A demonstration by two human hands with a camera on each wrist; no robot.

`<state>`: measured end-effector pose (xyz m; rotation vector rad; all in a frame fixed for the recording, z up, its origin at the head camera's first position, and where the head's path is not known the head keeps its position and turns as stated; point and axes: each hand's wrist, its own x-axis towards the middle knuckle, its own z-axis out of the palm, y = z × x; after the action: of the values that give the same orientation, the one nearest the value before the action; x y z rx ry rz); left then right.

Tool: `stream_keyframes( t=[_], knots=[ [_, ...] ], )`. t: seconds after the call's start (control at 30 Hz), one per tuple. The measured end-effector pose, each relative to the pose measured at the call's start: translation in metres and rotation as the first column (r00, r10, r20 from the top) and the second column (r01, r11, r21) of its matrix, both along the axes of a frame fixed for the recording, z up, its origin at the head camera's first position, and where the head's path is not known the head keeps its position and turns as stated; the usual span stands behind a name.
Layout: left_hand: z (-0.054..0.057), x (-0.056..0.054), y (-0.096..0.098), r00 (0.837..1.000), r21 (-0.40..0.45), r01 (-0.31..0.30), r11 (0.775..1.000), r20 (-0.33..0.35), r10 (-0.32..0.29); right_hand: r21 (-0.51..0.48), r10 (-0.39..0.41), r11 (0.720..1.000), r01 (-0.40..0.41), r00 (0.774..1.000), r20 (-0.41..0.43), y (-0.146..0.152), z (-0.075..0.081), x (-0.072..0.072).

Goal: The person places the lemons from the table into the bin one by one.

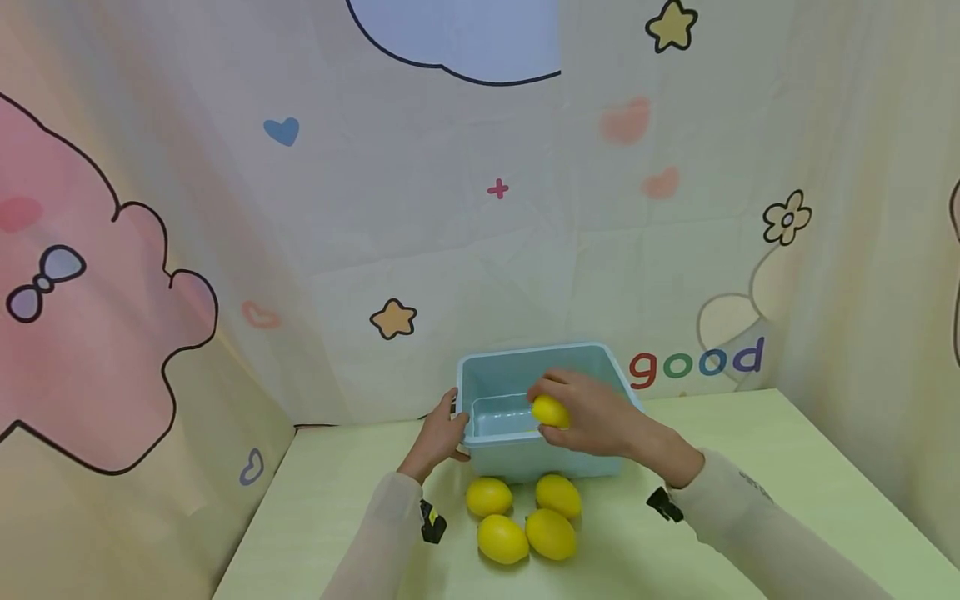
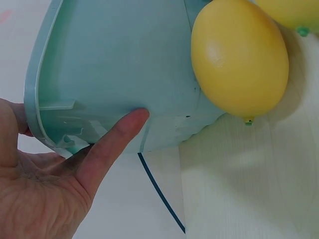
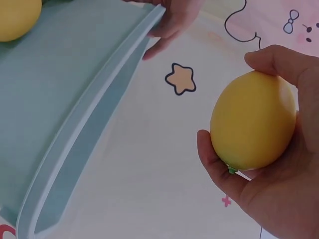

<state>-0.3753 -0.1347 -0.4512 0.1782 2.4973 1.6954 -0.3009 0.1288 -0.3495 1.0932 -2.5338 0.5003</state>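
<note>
A light blue plastic bin point(image 1: 543, 458) stands at the back of the table. My left hand point(image 1: 437, 435) holds its left end; in the left wrist view the thumb point(image 2: 117, 139) lies against the outer wall, and the other fingers are partly hidden behind the rim. My right hand point(image 1: 600, 418) grips a yellow lemon point(image 1: 551, 412) over the front part of the bin's opening. In the right wrist view, thumb and fingers wrap this lemon point(image 3: 253, 120), its green tip pointing down. Several more lemons point(image 1: 502, 539) lie grouped just in front of the bin.
The pale green tabletop point(image 1: 337, 492) ends at a printed curtain point(image 1: 450, 250) right behind the bin. More curtain hangs on both sides. A dark band point(image 1: 432, 522) shows at the left wrist, another dark piece point(image 1: 664, 504) at the right.
</note>
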Motion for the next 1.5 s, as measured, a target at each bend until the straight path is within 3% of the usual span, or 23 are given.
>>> stream_keyframes(
  t=[0.23, 0.8, 1.03, 1.5],
  knots=[
    [0.000, 0.000, 0.001, 1.000, -0.002, -0.007, 1.000, 0.007, 0.007, 0.012, -0.031, 0.999, 0.031, 0.999, -0.026, -0.001, 0.007, -0.016],
    [-0.002, -0.002, -0.001, 1.000, -0.016, 0.011, 1.000, -0.004, -0.012, 0.050, -0.084, 0.995, 0.082, 0.995, 0.059, -0.007, 0.024, -0.050],
    [0.000, -0.003, -0.002, 1.000, -0.009, 0.010, 1.000, -0.007, -0.010, 0.072, -0.154, 0.987, 0.146, 0.981, 0.121, -0.010, 0.028, -0.068],
    [0.001, 0.000, -0.001, 1.000, 0.006, 0.010, 1.000, 0.003, -0.010, 0.173, -0.233, 0.964, 0.204, 0.957, 0.170, -0.013, 0.042, -0.099]
  ],
)
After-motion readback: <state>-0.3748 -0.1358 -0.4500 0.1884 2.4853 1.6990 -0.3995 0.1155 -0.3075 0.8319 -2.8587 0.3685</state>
